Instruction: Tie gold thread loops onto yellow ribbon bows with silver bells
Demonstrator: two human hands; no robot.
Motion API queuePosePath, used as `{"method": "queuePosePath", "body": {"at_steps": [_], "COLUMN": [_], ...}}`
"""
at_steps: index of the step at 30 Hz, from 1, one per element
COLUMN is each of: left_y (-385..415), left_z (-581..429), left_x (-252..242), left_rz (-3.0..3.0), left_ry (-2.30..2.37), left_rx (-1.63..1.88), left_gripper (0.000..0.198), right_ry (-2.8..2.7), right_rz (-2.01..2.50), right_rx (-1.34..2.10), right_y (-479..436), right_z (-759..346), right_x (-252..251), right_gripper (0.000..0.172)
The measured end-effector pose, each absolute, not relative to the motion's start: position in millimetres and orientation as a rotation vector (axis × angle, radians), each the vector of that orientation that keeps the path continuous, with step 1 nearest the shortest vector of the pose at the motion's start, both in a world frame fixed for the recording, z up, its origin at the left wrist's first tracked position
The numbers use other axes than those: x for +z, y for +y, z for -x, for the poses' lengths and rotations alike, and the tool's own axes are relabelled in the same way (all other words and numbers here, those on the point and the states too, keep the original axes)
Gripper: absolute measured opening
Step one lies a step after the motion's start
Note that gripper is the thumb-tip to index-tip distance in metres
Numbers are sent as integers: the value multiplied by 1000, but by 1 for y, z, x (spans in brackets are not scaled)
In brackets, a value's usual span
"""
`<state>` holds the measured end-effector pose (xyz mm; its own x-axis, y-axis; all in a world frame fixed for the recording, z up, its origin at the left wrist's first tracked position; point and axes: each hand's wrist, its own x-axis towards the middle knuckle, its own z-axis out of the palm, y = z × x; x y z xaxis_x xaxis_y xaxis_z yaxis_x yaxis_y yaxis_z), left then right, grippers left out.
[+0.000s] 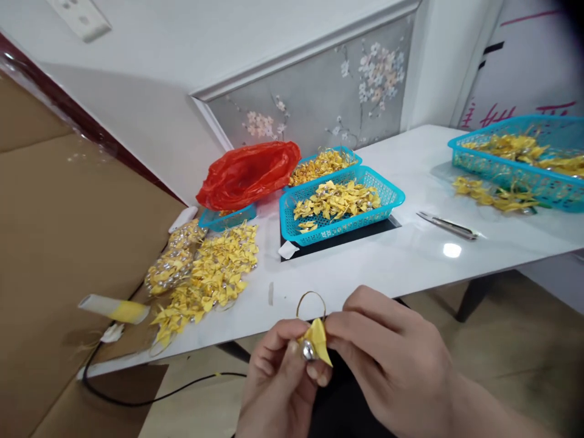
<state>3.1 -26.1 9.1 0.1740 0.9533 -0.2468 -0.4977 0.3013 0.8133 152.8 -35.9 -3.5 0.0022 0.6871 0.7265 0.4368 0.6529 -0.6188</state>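
Just in front of the table edge, my left hand (280, 377) pinches a yellow ribbon bow (322, 342) between thumb and fingers. A small silver bell (308, 350) sits at the bow's front, and a thin gold cord loop (311, 294) arches up above it. My right hand (395, 350) is closed at the bow's right side, its thumb and index fingertips pressed together where the cord's right end meets the ribbon. Its fingertips hide what exactly they pinch. Beyond my hands, a blue basket (340, 231) holds many similar yellow bows.
Left on the white table (319, 274) lies a pile of yellow bows (219, 267) with bells, beside bagged ones (171, 267). A red plastic bag (249, 176) rests near a second blue basket (358, 155). Tweezers (447, 225) and a larger blue basket (515, 173) are at right; a cardboard box (68, 243) stands left.
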Motion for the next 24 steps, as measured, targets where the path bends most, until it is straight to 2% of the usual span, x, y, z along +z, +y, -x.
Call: {"method": "queuePosePath", "body": {"at_steps": [7,17,24], "left_y": [-27,-25,-26], "left_z": [-2,0,-3], "left_x": [16,17,23], "left_rz": [-737,-522,-481], "left_ry": [852,716,709], "left_rx": [1073,862,893], "left_gripper": [15,8,10], "right_ry": [-1641,-1613,-1539], "right_rz": [939,1101,1075], "right_rx": [367,430,654], "right_y": [-42,-51,-51], "right_z": [-162,-159,-159], "right_x": [-14,-13,-7], "right_gripper": [21,9,15]}}
